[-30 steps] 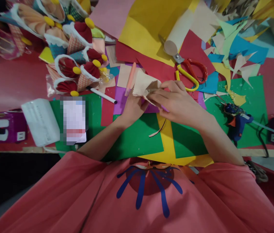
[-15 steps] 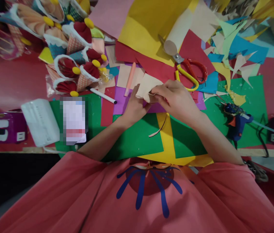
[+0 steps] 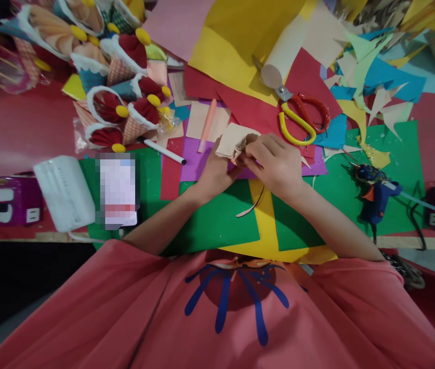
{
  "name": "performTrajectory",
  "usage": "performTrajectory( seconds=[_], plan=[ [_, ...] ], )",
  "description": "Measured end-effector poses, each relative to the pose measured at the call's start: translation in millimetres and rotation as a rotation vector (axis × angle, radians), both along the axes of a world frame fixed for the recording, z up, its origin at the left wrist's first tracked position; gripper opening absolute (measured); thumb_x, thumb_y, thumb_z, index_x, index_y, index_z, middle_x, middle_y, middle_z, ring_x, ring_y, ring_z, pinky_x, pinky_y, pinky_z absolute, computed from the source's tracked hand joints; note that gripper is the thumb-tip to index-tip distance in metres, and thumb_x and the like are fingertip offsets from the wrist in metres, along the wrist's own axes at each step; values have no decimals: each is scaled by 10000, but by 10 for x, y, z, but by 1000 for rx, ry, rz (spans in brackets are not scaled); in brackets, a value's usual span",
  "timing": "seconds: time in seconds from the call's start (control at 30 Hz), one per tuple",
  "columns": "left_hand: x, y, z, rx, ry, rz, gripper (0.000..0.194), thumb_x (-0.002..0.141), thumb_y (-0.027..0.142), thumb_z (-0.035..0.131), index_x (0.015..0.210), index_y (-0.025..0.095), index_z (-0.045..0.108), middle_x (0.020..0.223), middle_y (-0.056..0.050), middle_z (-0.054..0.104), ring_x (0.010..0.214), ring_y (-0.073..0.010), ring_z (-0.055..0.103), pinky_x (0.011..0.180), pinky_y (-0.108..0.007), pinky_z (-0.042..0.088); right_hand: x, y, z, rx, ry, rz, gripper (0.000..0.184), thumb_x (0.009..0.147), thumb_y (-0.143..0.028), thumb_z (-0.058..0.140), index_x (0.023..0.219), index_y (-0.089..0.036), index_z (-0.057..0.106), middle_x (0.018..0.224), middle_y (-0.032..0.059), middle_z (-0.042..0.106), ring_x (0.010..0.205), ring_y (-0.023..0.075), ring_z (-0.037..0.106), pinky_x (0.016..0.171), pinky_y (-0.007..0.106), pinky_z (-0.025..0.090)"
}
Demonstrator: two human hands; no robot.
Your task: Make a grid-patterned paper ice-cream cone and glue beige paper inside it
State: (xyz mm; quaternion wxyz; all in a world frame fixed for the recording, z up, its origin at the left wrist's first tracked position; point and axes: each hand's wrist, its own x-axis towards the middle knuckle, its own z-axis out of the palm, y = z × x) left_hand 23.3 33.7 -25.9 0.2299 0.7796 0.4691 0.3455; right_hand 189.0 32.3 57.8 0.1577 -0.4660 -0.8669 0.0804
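Note:
Both hands meet over the middle of the table on a small beige paper piece (image 3: 233, 141) with a zigzag edge. My left hand (image 3: 213, 174) supports it from below, fingers curled under it. My right hand (image 3: 275, 161) pinches its folded right side, fingers closed. The paper is bunched between the two hands, above a purple sheet (image 3: 194, 161) and green sheets (image 3: 210, 220).
Yellow and red scissors (image 3: 300, 120) lie just beyond my right hand. A blue glue gun (image 3: 373, 189) rests at the right, a pink stick (image 3: 206, 125) and a white marker (image 3: 161, 150) at the left. Finished paper cones (image 3: 125, 102) fill the upper left; paper scraps (image 3: 367, 77) the upper right.
The beige paper has been gathered smaller between the hands. My right hand has drawn slightly left and closer to me, closing tighter on the fold.

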Motion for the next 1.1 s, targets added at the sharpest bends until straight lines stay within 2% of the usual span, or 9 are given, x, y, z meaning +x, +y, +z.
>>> performTrajectory(
  seconds=[0.17,0.27,0.4,0.5,0.63,0.77,0.9,1.1],
  plan=[
    [-24,65,-89,-61,-94,-3,239,907,372,465,1049,208,566,1064,-94,662,1087,-241,618,956,-400,512,-24,-92,119,-55,-70,20,452,1020,-375,254,1074,-180,659,1078,97,673,827,179,644,559,278,350],
    [4,111,-133,-112,-213,73,248,904,387,456,1063,221,549,1022,-78,655,1011,-230,637,941,-399,515,-49,-137,177,-51,-90,31,471,1014,-403,263,1134,-171,654,1163,111,655,844,182,650,561,279,362],
    [37,133,-107,-148,-260,73,260,865,376,528,1089,244,537,998,-61,658,888,-220,646,883,-415,530,-81,-173,195,-68,-128,36,465,1005,-397,302,1224,-137,619,1259,137,617,888,192,644,586,282,396],
    [8,140,-109,-100,-255,91,274,836,418,586,1047,245,560,983,-60,668,933,-236,632,907,-428,515,-104,-199,202,-96,-162,30,468,1003,-381,302,1249,-120,603,1284,152,600,857,189,637,564,285,391],
    [-62,152,-189,-56,-246,153,322,805,485,635,1039,271,575,1025,-53,673,1066,-264,595,1001,-480,455,-131,-239,222,-140,-209,23,482,997,-394,316,1287,-108,573,1330,179,567,801,181,635,529,287,374],
    [-56,110,-222,-39,-227,169,332,850,497,568,1113,295,548,1125,-62,647,1131,-266,570,1025,-509,439,-135,-249,217,-179,-171,48,491,992,-384,354,1361,-96,503,1397,192,528,946,226,649,556,281,419],
    [-19,54,-176,12,-144,225,273,887,459,520,1081,270,550,1095,-93,638,1094,-272,580,1011,-516,448,-127,-228,192,-243,-63,72,522,990,-423,363,1386,-98,465,1431,190,505,1101,266,613,658,300,495],
    [-6,82,-93,-7,-29,79,194,908,418,507,1000,253,548,1062,-77,628,1006,-220,612,885,-405,540,-98,-169,190,-349,-16,68,504,979,-431,401,1346,-94,474,1412,190,520,1142,282,606,698,307,500]
  ],
)
